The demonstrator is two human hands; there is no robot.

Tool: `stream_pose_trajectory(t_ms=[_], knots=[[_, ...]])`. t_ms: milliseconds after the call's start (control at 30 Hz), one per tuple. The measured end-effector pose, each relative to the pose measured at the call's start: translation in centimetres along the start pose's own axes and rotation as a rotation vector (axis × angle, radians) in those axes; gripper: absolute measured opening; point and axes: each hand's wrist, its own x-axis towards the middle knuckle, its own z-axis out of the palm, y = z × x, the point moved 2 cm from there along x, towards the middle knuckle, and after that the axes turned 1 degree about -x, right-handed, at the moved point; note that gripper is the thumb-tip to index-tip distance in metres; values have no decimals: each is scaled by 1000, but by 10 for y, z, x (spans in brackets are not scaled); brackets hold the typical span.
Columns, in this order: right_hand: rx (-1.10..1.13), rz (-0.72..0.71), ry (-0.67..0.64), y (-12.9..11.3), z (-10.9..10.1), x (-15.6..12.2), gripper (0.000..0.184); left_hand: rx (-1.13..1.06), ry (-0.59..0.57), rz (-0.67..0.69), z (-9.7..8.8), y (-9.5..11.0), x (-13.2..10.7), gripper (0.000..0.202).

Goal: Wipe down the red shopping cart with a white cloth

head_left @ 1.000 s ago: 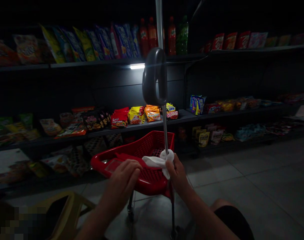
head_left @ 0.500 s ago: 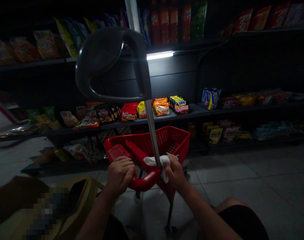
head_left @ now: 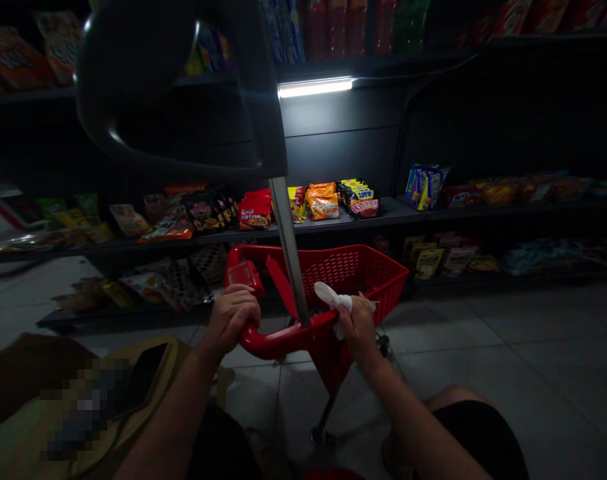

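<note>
Seen from the head camera, a person's left hand (head_left: 229, 319) closes in a firm grip around the near rim of a red shopping basket (head_left: 356, 275), which stands on a wheeled frame in a shop aisle. The right hand (head_left: 360, 329) is bunched around a white cloth (head_left: 333, 300), holding it to the basket's right rim. A metal pole (head_left: 286, 250) rises from the basket to a grey handle (head_left: 183, 87) at upper left. Beyond, snack packets (head_left: 322, 203) line dark shelves (head_left: 383, 215) under a light strip (head_left: 315, 87), with soda bottles (head_left: 329, 27) higher up. The tiled floor (head_left: 448, 333) runs below, and black shorts (head_left: 478, 433) show at near right.
</note>
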Motion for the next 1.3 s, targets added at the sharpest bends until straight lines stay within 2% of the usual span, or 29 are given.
stream_pose_trajectory(t_ms=[100, 167, 200, 267, 300, 400, 467, 500, 567, 700, 767, 833, 900, 1000, 1033, 1100, 1167, 1200, 1300], knots=[[63, -104, -37, -36, 13, -22, 34, -8, -25, -25, -2, -9, 1, 53], [60, -229, -76, -42, 23, -39, 47, -7, -63, -64, -7, -17, 3, 53], [47, -275, -93, -35, 28, -46, 49, -4, -85, -97, -9, -21, 4, 53], [23, -284, -110, -5, 32, -53, 50, 0, -128, -177, -14, -26, 6, 55], [17, -236, -96, 17, 32, -53, 50, 5, -150, -217, -14, -27, 7, 57], [36, 45, 73, 82, 21, -41, 50, 71, -245, -284, -10, -23, 8, 58], [69, 217, 201, 102, 14, -31, 50, 174, -300, -282, -5, -20, 9, 55], [80, 256, 236, 100, 15, -27, 50, 225, -311, -277, -3, -21, 9, 55], [89, 195, 204, 73, 24, -22, 48, 303, -328, -274, -1, -25, 12, 55], [68, -236, -78, -18, 57, -18, 47, 423, -368, -244, 3, -32, 18, 48], [24, -342, -147, -36, 63, -13, 47, 522, -296, -250, 8, -24, 19, 41], [-42, -327, -174, -24, 59, -4, 47, 608, -173, -282, 17, -8, 13, 34], [-121, -216, -148, 10, 52, 8, 45, 644, -41, -280, 30, 10, 1, 28], [-216, -34, -83, 57, 43, 21, 38, 593, 161, -218, 46, 35, -17, 43], [-236, -2, -79, 64, 42, 23, 36, 545, 212, -201, 51, 41, -20, 47], [-263, 23, -96, 64, 42, 25, 33, 439, 260, -144, 60, 49, -16, 46], [-282, 10, -130, 51, 43, 25, 30, 403, 215, -56, 70, 51, 1, 44], [-288, -9, -152, 44, 43, 25, 29, 426, 156, -16, 76, 49, 12, 44], [-297, -102, -226, 38, 38, 23, 26, 592, -100, -78, 88, 30, 45, 34]])
